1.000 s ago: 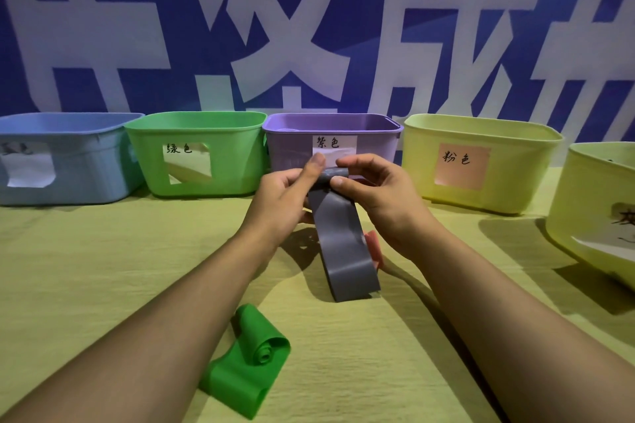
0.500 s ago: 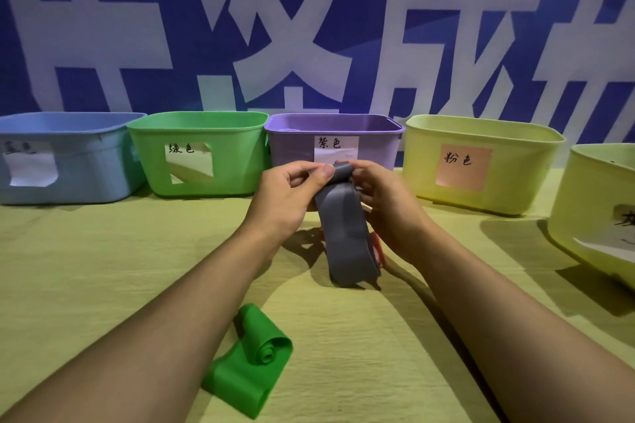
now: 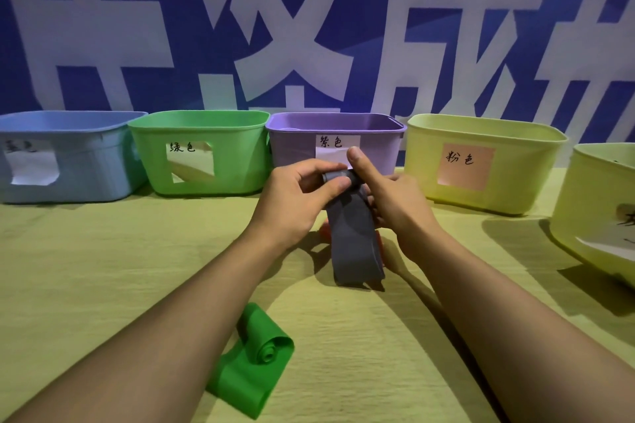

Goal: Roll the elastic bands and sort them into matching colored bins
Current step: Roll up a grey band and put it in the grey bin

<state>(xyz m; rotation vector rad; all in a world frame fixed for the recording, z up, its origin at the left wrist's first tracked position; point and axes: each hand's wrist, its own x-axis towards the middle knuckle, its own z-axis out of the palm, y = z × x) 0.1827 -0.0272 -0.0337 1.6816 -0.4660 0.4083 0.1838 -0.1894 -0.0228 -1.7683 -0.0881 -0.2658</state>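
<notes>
Grey band: soft, limp, prob. light. Both hands pinch its rolled top, left + right, above counter; tail hangs. Best held at roll ends.

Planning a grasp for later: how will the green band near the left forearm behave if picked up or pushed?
The green band is likely floppy: its loose tail lies flat and creased on the table. The rolled end looks slack, so it may unwind when lifted. Pushed, it would probably slide or bunch rather than roll, since the flat tail drags.
</notes>
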